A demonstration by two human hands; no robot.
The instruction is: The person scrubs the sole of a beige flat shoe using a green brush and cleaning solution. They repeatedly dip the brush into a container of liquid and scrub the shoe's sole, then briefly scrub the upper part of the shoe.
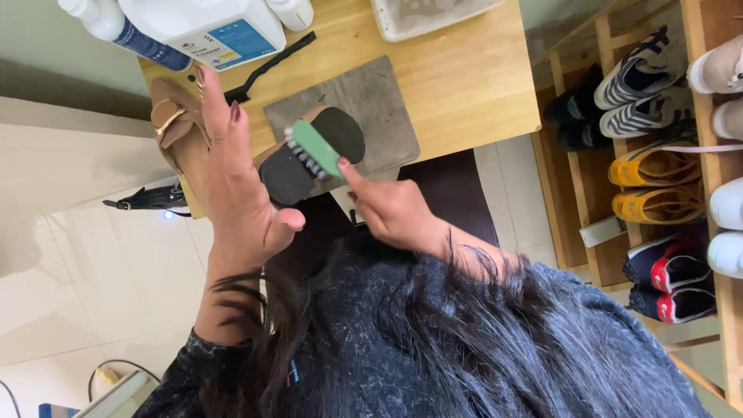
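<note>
We've got a tan sandal (298,166) lying sole-up on a grey mat (379,104) on the wooden tabletop (464,77). Our right hand (391,209) is clenched round a green brush (316,149), bristles down on the dark sole, near the middle. Our left hand (236,182) is released, fingers straight and flat, held on edge just beside the sandal's heel end; it grips nothing, and we can't tell if it touches the sandal.

Risks, as we judge them:

- Sandal isn't clamped. Only an open palm sits beside it, so a hard stroke could skid it off the mat, maybe over the near tabletop edge, since the heel end looks v. close to that edge.
- The 2nd sandal (176,124), w/ its gold buckle, lies behind the left hand at the tabletop's left edge. A backswing of that hand could knock it to the floor.
- Big white jug (205,27) and a bottle (116,27) stand at the far side, near the black brush (267,68). An elbow or long stroke could tip them; can't tell if caps are tight.
- Loose hair hangs low over the arms and could catch in the bristles or hide the sole.
</note>
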